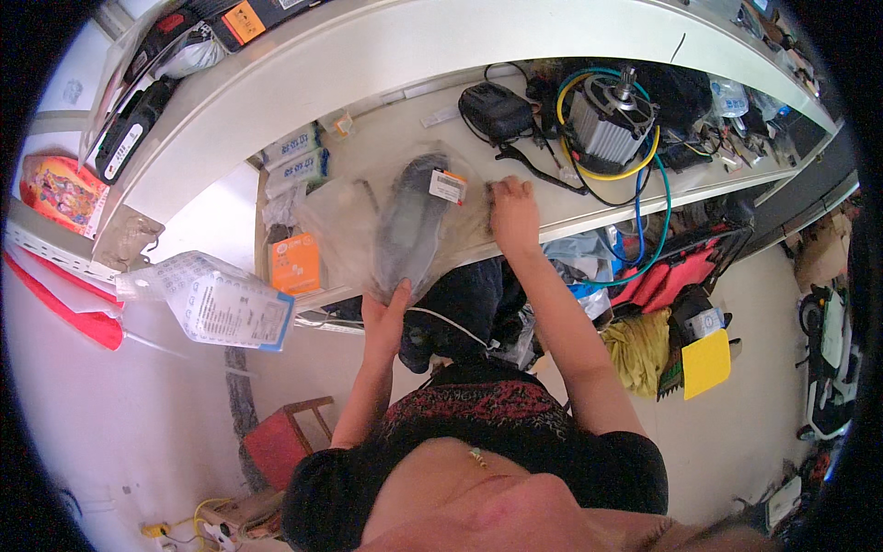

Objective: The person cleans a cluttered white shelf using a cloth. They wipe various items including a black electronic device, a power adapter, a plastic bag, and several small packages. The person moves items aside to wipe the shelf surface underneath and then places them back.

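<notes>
A clear plastic bag (331,228) lies across the white shelf before me, with a long dark grey moulded part (410,214) inside. The part bears a white and orange label (448,187) near its upper end. My left hand (388,310) pinches the bag's near end at the shelf's front edge, thumb on top. Beside the bag's right side, my right hand (514,217) rests low over the shelf with curled fingers. A small dark patch shows at its left, and what those fingers hold is hidden.
Right of my hands are a black pouch-like case (495,110), a brake lever (541,172) and a finned electric motor (610,124) with coloured cables. An orange box (295,263) stands at left, near a hanging packaged item (231,307). An upper shelf (441,48) overhangs the back.
</notes>
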`<state>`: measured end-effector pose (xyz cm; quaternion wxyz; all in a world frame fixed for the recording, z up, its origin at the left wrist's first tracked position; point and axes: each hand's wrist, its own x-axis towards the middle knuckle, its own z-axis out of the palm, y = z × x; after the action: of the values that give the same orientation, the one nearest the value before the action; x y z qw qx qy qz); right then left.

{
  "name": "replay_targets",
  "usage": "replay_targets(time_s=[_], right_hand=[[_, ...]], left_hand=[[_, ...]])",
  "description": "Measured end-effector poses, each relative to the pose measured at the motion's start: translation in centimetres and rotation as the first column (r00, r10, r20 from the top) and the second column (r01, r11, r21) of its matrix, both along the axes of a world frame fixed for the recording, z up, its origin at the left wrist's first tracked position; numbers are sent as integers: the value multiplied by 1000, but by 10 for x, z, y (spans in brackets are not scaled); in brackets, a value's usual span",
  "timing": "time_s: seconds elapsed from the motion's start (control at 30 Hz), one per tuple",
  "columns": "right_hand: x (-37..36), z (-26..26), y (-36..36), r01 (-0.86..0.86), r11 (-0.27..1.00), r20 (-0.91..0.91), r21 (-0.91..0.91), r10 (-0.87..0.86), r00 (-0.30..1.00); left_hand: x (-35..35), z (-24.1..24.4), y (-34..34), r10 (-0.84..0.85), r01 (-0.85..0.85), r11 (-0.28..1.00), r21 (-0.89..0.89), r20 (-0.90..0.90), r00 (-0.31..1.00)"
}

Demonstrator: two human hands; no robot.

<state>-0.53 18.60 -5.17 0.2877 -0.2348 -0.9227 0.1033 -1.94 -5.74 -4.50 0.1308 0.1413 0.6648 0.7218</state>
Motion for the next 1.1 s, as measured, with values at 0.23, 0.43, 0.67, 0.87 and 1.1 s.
replay_targets(time_s=[0.23, 0.43, 0.67, 0.87, 1.1], right_hand=[[-3, 1, -27, -284, 936, -195, -207, 245, 950], [4, -11, 8, -25, 999, 1, -20, 26, 1000], [34, 12, -36, -294, 953, -206, -69, 275, 939], [26, 2, 7, -11, 999, 64, 50, 8, 998], [42, 3, -42, -434, 901, 43, 15, 433, 900]], left_hand=[[-5, -12, -1, -22, 1, 992, 123, 177, 984], [-4, -16, -5, 5, -34, 988, 149, 191, 982], [-1, -5, -1, -4, -11, 995, 103, 147, 989], [-1, -6, -5, -18, 0, 993, 121, 149, 989], [-4, -8, -3, -28, 15, 995, 99, 140, 990]])
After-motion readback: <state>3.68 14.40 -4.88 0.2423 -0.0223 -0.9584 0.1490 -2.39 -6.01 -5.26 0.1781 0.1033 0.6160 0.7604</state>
